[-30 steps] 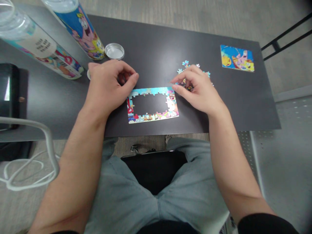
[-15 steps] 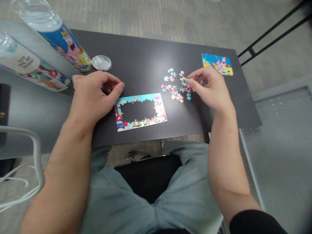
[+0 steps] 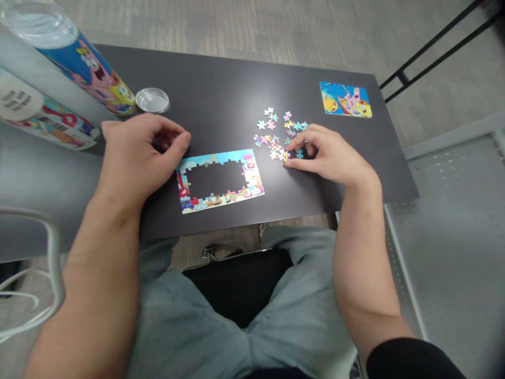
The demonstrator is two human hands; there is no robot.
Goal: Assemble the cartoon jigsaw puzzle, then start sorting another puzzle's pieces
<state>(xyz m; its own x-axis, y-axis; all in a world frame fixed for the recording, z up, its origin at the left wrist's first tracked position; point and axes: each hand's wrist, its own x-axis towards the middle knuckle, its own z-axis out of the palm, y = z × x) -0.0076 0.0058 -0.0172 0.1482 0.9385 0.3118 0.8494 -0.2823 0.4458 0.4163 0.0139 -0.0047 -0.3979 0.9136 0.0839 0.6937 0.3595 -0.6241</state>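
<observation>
- Holds the left hand [image 3: 136, 152] at the far left corner of the jigsaw border [image 3: 253, 176], with fingers curled and thumb near the index finger; cannot tell whether anything is in that grip.
- Reaches with the right hand [image 3: 329, 153] to the near side of the loose jigsaw pieces [image 3: 271, 125], right of the border.
- Sets right thumb and index fingertip on opposite sides of a yellowish jigsaw piece [image 3: 286, 156]; cannot tell whether this grip is grasping or released.
- Has the border joined all round on the near part of the dark desk [image 3: 213, 95], with desk surface showing inside.
- Shows a SpongeBob picture panel [image 3: 346, 100] at the far right.
- Shows a round silvery lid [image 3: 152, 100] at the far left, just beside a SpongeBob canister [image 3: 97, 76], with a second canister [image 3: 51, 113] nearer.
</observation>
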